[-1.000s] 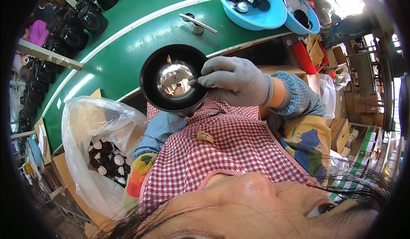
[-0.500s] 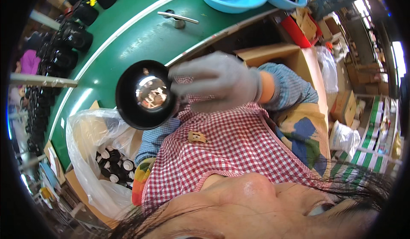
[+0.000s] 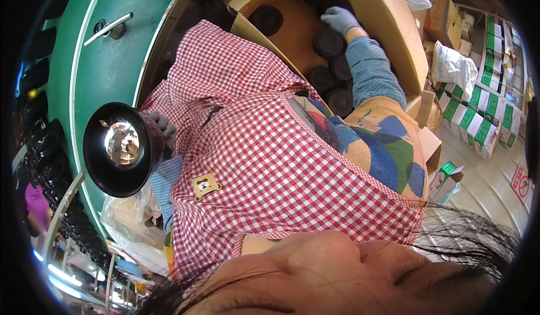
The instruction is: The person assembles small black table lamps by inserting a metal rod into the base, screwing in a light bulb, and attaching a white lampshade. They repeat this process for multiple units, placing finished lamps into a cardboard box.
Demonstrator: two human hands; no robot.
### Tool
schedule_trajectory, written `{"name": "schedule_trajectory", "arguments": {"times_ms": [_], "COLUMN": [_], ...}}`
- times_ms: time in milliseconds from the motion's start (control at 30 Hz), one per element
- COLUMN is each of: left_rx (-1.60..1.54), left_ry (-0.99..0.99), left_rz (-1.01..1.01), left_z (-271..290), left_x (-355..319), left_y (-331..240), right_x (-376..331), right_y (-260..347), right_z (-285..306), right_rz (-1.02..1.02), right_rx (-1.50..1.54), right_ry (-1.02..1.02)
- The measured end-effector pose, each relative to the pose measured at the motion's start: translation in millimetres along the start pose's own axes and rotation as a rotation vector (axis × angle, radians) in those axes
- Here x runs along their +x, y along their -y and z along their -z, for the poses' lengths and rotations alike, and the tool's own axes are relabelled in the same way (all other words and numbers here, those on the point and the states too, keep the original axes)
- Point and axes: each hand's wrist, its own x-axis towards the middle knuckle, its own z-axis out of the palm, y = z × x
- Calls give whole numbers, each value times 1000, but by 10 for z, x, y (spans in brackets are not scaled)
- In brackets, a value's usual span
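L hand [image 3: 160, 124], fingers wrapped behind black reflector cup [image 3: 121, 149] mid-left, could drop it w/ attention on R hand [image 3: 340, 19] pressing black discs [image 3: 329, 43] in cardboard box [image 3: 388, 28], upper right.

1. left hand [image 3: 159, 124], grey glove, holds black round reflector cup [image 3: 121, 149], shiny inside, beside green table [image 3: 107, 67].
2. right hand [image 3: 340, 19], gloved, reaches into cardboard box [image 3: 388, 28], on black round parts [image 3: 329, 43], probably gripping one.
3. red checked apron [image 3: 270, 157] fills the centre.

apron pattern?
Red-and-white gingham check on the apron, with a small bear patch; head view.
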Motion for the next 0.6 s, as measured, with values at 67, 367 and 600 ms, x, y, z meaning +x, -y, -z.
{"name": "schedule_trajectory", "arguments": {"times_ms": [67,367,600], "left_rx": [13,88,4], "left_ry": [-44,-80,-82], "left_rz": [24,109,75], "left_z": [-56,-247,-449], "left_x": [-40,127,193], "left_y": [-7,-301,-209], "right_x": [-86,-219,16], "right_y": [111,1607,1647], "right_z": [-445,-1377,-1489], "right_rz": [62,219,276], "right_rx": [-215,-546,-552], "right_ry": [187,154,82]}}
